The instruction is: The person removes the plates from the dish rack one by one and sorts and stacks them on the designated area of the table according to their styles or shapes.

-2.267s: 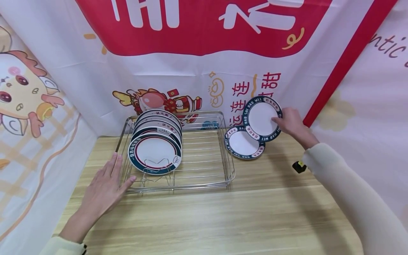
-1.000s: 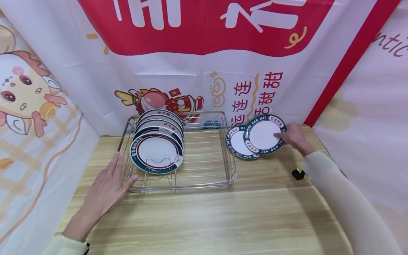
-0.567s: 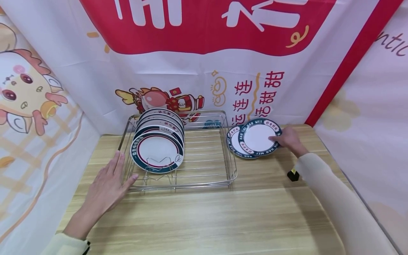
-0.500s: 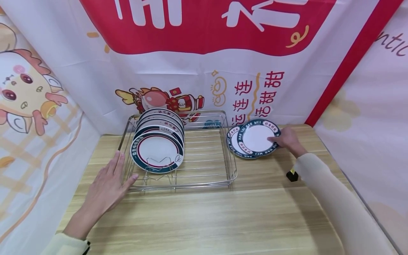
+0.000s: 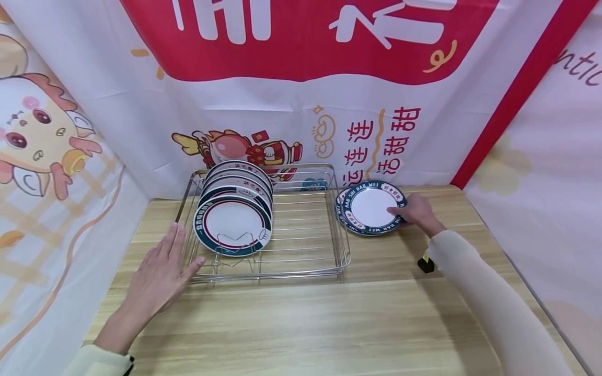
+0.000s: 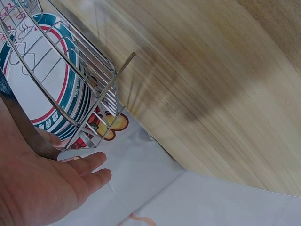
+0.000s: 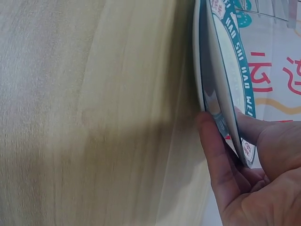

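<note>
My right hand (image 5: 415, 211) pinches the right rim of a white plate (image 5: 371, 206) with a dark green lettered border, thumb on its face. Beneath it lies a matching plate (image 5: 342, 222), almost covered, to the right of the wire dish rack (image 5: 301, 272). In the right wrist view a gap shows between the upper plate (image 7: 230, 70) and the lower plate (image 7: 198, 61), with a fingertip at the lower one's edge. My left hand (image 5: 157, 269), fingers extended, rests at the rack's left front corner. Several plates (image 5: 231, 224) stand tilted in the rack's left part.
A small black object (image 5: 426, 263) with a yellow mark shows beside the right sleeve. Printed cloth (image 5: 301, 94) hangs behind and along both sides of the wooden table (image 5: 301, 324).
My right hand has brought the held plate down and to the left, so it now covers nearly all of the lower plate. My left hand has stayed at the rack.
</note>
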Available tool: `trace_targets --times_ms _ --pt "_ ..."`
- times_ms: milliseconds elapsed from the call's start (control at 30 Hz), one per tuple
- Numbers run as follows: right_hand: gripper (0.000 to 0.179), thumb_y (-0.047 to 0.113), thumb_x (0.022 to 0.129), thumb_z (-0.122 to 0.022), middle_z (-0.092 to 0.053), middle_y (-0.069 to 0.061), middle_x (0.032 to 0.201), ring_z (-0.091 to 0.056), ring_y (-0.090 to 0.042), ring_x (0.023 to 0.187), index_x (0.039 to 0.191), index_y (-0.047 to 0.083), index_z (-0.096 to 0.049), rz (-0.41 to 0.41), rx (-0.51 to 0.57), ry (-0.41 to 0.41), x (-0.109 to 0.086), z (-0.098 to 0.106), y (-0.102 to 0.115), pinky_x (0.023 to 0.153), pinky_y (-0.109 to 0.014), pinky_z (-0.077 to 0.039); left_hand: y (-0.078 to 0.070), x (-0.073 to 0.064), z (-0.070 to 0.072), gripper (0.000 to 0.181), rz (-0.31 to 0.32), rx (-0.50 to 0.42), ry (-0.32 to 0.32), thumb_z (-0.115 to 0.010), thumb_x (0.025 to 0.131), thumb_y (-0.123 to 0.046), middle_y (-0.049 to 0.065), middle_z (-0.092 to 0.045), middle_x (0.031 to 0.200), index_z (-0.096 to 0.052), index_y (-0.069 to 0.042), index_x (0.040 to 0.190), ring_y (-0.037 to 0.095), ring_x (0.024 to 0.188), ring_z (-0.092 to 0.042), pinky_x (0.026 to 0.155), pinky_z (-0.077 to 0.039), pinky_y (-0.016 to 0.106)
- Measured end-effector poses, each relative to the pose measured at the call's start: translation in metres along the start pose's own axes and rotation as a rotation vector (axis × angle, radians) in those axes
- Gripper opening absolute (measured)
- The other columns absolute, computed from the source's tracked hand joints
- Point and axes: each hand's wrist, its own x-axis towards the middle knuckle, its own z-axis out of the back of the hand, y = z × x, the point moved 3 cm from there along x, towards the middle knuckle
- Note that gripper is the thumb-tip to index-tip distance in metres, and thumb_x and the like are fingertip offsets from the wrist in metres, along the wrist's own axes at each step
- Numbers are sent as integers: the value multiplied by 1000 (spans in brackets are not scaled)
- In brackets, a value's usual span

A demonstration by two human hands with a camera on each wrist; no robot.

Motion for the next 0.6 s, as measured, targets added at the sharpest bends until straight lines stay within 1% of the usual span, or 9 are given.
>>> trace_targets --times_ms 100,233,333,500,600 --pt "44 40 97 -78 -68 -10 72 -67 -19 62 90 -1 -65 20 -21 6 1 -3 -1 58 -26 -50 0 -1 0 91 -1 1 -3 -46 109 -57 26 -8 175 -9 1 169 53 156 -23 120 -25 73" --pt "47 45 97 -77 -63 -7 67 -60 -18 59 81 3 -62 63 -71 -5 3 -7 -2 59 -28 -46 -1 -1 0 91 1 1 0 -46 109 -57 26 -7 175 -9 0 169 53 156 -22 120 -25 73" --pt "50 48 96 -75 -60 -6 66 -55 -18 60 77 5 -59 81 -104 -17 2 -11 -2 60 -30 -44 -1 -1 0 91 5 -2 3 -46 109 -57 26 -8 175 -8 0 169 53 156 -22 120 -24 73" --pt "50 51 96 -73 -60 -7 70 -53 -20 65 81 5 -61 41 -111 5 2 -16 0 61 -30 -43 -1 -1 0 91 10 1 7 -45 109 -58 26 -8 175 -8 0 169 52 156 -22 120 -24 73" --pt "51 54 96 -73 -63 -7 71 -56 -20 65 84 5 -63 8 -112 29 1 -18 1 60 -30 -44 -1 0 -1 91 13 1 14 -44 109 -58 25 -7 176 -7 -1 169 52 157 -21 120 -23 73"
